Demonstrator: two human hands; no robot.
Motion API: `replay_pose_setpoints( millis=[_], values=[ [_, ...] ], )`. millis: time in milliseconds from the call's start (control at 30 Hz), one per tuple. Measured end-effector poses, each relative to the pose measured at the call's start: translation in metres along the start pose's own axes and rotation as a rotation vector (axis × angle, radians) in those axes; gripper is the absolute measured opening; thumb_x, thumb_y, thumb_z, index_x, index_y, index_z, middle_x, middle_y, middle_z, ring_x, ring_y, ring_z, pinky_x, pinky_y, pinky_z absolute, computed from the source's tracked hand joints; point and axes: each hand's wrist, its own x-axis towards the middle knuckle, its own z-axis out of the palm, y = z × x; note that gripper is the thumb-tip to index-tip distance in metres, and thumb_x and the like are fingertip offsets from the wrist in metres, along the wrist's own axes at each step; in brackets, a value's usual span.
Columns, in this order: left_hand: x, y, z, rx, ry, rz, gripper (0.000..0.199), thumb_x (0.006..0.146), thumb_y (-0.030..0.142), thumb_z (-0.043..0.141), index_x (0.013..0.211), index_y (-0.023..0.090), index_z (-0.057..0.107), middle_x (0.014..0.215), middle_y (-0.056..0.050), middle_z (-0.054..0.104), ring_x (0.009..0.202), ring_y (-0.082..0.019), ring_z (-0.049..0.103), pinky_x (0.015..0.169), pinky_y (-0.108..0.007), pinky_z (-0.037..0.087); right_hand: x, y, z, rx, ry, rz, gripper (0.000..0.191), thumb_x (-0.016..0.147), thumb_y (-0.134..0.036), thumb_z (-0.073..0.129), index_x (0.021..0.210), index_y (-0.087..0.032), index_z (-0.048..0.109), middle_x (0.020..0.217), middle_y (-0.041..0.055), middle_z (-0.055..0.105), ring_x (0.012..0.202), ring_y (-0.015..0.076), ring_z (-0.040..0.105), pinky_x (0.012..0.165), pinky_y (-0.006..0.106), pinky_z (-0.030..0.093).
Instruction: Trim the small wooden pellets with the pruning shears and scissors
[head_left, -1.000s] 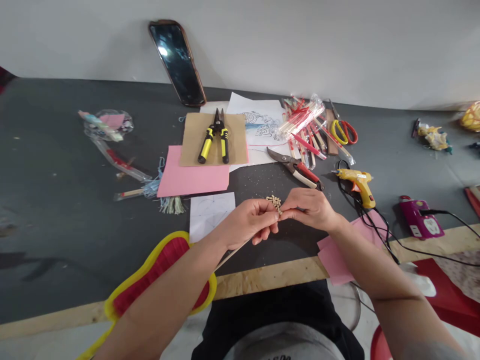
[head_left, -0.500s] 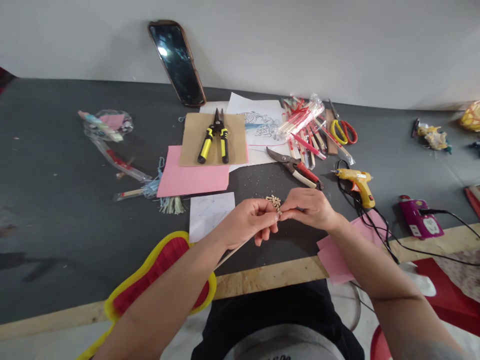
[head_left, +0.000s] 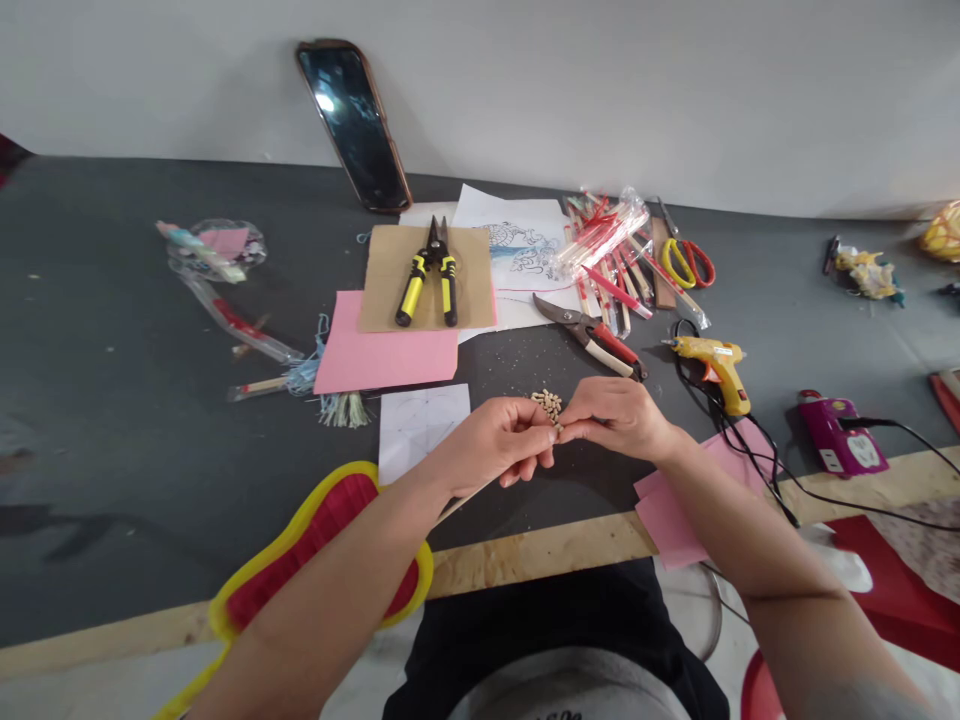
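My left hand (head_left: 514, 437) is closed around a thin wooden stick (head_left: 466, 502), whose near end slants down toward the table's front edge. At the left fingertips, the thumb and forefinger of my right hand (head_left: 616, 415) are pinched together. What sits between the right fingers is too small and covered to make out. A small heap of short pale wooden bits (head_left: 547, 403) lies on the dark table just behind the touching fingers.
Pruning shears (head_left: 592, 335) lie beyond the hands, with yellow-black pliers (head_left: 431, 275) on brown card. Wrapped chopsticks (head_left: 611, 250), scissors (head_left: 686, 260) and a corded yellow glue gun (head_left: 712, 370) are to the right. A phone (head_left: 356, 125) leans on the wall. A red-yellow padded shape (head_left: 315, 540) lies left.
Almost nothing differs. The lower fingers of my left hand have curled slightly upward, and the stick has shifted a little with them.
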Motion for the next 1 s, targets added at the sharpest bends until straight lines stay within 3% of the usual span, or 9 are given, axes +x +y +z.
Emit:
replay_pose_setpoints(
  millis=[333,633,733,833,1000],
  values=[
    [0.002,-0.002,0.0,0.0,0.039,0.017,0.019,0.082,0.026,0.07,0.07,0.015,0.061,0.064,-0.002,0.067,0.04,-0.004,0.048,0.034,-0.014,0.034,-0.001,0.004,-0.002,-0.043,-0.033,0.009,0.003,0.093,-0.023,0.07,0.095,-0.022,0.073,0.078,0.002,0.074,0.071,0.0136,0.067,0.066,0.026,0.054],
    [0.002,0.012,-0.028,-0.273,0.226,0.115,0.023,0.076,0.032,0.078,0.071,0.015,0.063,0.061,0.002,0.064,0.04,-0.002,0.043,0.032,-0.012,0.027,-0.007,0.018,-0.001,-0.418,-0.154,0.117,0.015,0.1,-0.027,0.059,0.098,-0.022,0.073,0.084,0.0034,0.076,0.075,0.0171,0.069,0.069,0.031,0.055],
    [0.006,0.006,-0.021,-0.28,0.163,0.087,0.023,0.077,0.031,0.078,0.071,0.015,0.063,0.061,0.001,0.065,0.039,-0.002,0.044,0.032,-0.012,0.029,-0.007,0.02,-0.006,-0.499,-0.033,0.193,0.018,0.1,-0.026,0.056,0.106,-0.024,0.073,0.096,0.0059,0.076,0.089,0.0203,0.069,0.082,0.037,0.057],
    [0.009,-0.002,-0.004,-0.234,0.065,0.006,0.022,0.08,0.027,0.075,0.068,0.014,0.062,0.06,0.0,0.066,0.039,-0.003,0.046,0.033,-0.013,0.032,-0.011,0.028,-0.016,-0.673,0.125,0.286,0.016,0.098,-0.027,0.058,0.104,-0.024,0.073,0.108,0.0092,0.073,0.106,0.0261,0.064,0.1,0.048,0.051],
    [0.012,-0.011,0.011,-0.156,0.001,-0.038,0.017,0.084,0.02,0.07,0.071,0.013,0.063,0.06,-0.001,0.067,0.039,-0.005,0.05,0.033,-0.015,0.037,-0.023,0.052,-0.025,-0.826,0.114,0.457,0.024,0.09,-0.041,0.067,0.104,-0.021,0.07,0.122,0.0153,0.062,0.118,0.0352,0.055,0.106,0.06,0.043]
  ],
)
